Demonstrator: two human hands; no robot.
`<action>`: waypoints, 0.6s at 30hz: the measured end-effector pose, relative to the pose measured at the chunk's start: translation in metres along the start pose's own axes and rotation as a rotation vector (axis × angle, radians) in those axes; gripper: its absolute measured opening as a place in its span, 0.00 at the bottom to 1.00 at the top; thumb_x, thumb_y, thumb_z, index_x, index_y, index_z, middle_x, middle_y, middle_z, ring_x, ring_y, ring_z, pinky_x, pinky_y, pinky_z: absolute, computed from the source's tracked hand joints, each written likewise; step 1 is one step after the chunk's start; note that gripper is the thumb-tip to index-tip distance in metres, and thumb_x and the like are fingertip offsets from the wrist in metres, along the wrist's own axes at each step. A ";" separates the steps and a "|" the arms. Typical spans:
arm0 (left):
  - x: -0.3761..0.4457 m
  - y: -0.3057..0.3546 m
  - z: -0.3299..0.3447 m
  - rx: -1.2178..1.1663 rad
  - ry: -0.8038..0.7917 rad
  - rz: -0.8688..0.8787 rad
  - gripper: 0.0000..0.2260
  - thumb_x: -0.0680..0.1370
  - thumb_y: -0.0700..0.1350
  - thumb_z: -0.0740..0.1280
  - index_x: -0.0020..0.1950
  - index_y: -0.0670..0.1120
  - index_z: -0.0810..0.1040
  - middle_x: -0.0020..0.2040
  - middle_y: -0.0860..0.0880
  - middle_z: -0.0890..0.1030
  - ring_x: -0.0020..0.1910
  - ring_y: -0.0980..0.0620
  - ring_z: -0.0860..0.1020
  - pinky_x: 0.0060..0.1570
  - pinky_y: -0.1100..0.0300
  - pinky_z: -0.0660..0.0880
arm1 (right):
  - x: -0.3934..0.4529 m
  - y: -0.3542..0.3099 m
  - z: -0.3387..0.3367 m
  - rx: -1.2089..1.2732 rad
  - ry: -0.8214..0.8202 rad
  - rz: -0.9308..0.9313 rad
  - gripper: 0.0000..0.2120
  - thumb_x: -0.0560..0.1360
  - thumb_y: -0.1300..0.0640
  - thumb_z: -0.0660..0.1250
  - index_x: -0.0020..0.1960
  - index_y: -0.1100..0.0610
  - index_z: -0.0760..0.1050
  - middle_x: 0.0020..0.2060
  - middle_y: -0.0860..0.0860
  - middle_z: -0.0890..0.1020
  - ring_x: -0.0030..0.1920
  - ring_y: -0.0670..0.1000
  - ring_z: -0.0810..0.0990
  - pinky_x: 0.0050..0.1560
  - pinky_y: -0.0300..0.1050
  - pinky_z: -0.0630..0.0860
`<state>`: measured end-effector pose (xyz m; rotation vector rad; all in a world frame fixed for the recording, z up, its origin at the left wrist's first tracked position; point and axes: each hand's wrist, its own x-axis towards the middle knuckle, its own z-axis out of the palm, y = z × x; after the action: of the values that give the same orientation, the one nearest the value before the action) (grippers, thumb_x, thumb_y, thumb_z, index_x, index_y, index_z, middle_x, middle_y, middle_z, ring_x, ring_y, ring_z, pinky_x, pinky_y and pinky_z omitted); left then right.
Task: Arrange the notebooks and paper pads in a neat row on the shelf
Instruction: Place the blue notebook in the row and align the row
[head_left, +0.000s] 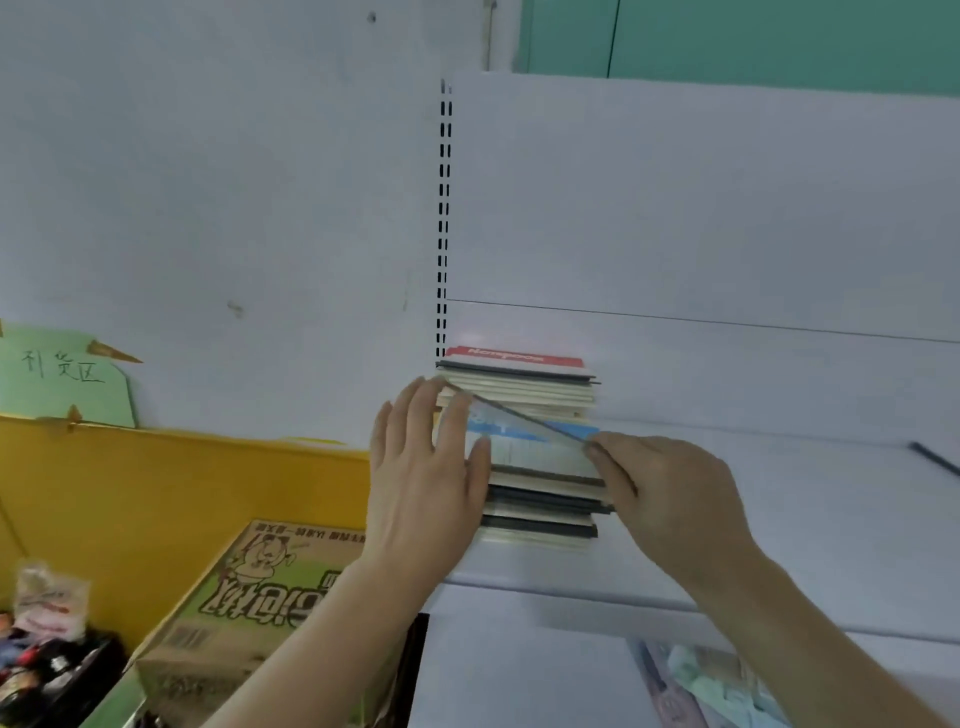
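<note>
both hands square the notebooks on the shelf

Green sign reads "补货区" — red notebook's white lettering is blurred.

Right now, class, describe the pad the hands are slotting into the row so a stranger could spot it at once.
Find the white shelf, then the row of notebooks standing at its left end. Partway along, one blue-and-white pad sits between both hands, tilted, while its neighbours show only dark or cream edges.
</note>
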<state>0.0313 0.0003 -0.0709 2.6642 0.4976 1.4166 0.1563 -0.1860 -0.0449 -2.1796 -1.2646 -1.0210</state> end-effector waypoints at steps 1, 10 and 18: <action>0.002 0.006 -0.005 -0.020 0.035 -0.002 0.20 0.82 0.52 0.59 0.70 0.43 0.71 0.70 0.41 0.71 0.72 0.40 0.67 0.68 0.40 0.68 | 0.000 -0.005 -0.008 -0.049 0.076 0.017 0.15 0.78 0.50 0.57 0.45 0.52 0.82 0.30 0.48 0.81 0.28 0.55 0.77 0.26 0.43 0.71; 0.010 0.061 -0.022 -0.902 -0.389 -0.507 0.18 0.82 0.58 0.58 0.67 0.50 0.70 0.56 0.56 0.82 0.53 0.60 0.80 0.50 0.66 0.77 | -0.025 -0.056 0.005 0.077 0.077 -0.104 0.17 0.78 0.59 0.63 0.65 0.61 0.75 0.60 0.54 0.80 0.59 0.53 0.79 0.55 0.50 0.78; 0.011 0.025 -0.026 -0.803 -0.103 -0.580 0.14 0.84 0.47 0.59 0.69 0.58 0.68 0.49 0.56 0.83 0.45 0.59 0.81 0.42 0.60 0.77 | -0.026 -0.031 0.006 0.169 -0.069 0.078 0.24 0.81 0.51 0.51 0.73 0.61 0.66 0.71 0.56 0.69 0.72 0.54 0.66 0.72 0.48 0.62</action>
<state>0.0220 -0.0223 -0.0422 1.7495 0.4934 0.9993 0.1238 -0.1811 -0.0692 -2.1327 -1.2375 -0.7850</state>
